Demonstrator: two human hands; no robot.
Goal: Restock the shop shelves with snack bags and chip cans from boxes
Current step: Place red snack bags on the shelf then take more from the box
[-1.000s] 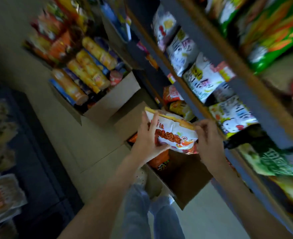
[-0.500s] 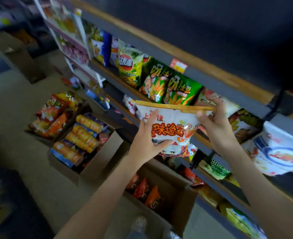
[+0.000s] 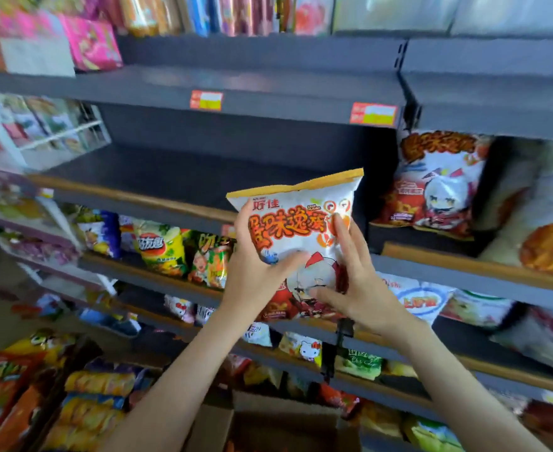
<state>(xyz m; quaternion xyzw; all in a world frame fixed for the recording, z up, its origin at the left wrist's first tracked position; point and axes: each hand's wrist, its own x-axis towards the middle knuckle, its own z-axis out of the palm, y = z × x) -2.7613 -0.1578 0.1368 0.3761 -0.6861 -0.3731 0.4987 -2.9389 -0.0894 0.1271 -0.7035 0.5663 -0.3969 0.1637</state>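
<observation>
I hold a white snack bag with orange lettering and a yellow top seal upright in front of a dark shelf. My left hand grips its left side, thumb across the front. My right hand holds the lower right part, fingers spread over the front and thumb under the bottom edge. The bag's lower part is hidden by both hands. The shelf board behind the bag has a bare stretch with a wooden front lip. Matching red and white bags stand on the same level to the right.
Green and orange snack bags fill the shelf below on the left. An open cardboard box sits at the bottom centre. Chip cans and orange bags lie in boxes at the lower left. Pink packets stand on the top shelf.
The view swung up from the floor boxes to the shelves. Both hands raised the bag from the box to shelf height, and my right hand slid from the top corner to the lower right.
</observation>
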